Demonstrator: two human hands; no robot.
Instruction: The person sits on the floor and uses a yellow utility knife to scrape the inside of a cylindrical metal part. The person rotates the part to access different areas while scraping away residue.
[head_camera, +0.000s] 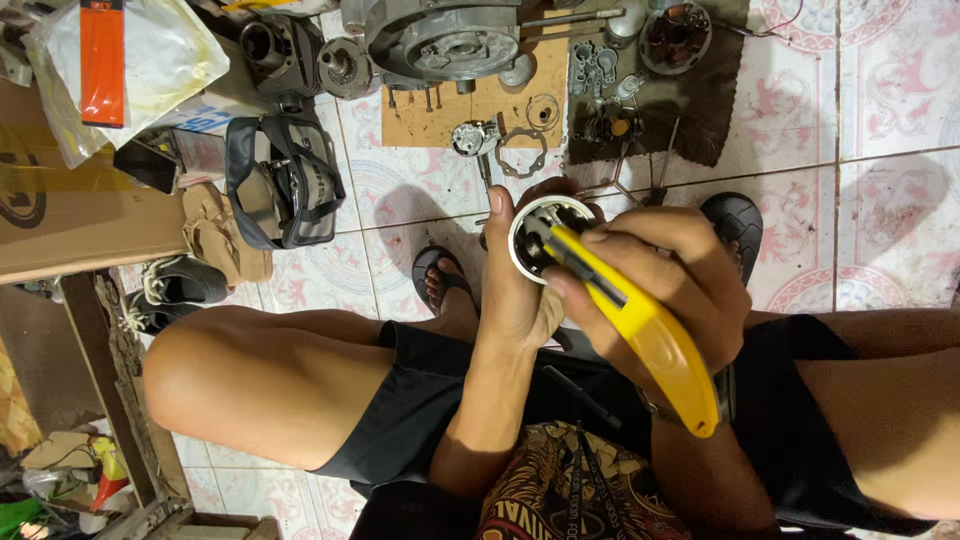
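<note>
My left hand (515, 290) grips a round metal part with a white rim (528, 226), held up above my knees. My right hand (665, 270) is closed around a yellow utility knife (650, 335). The knife's tip pokes into the open face of the round part. Both hands meet over my lap, between my bare knees and black shorts.
On the tiled floor ahead lie an engine casing (440, 40), a cardboard sheet with small parts (450, 115), a dark cloth with more parts (660, 90), and a gasket ring (522, 152). A black bag (285, 180), sandals (225, 235) and a cardboard box (60, 210) sit to the left.
</note>
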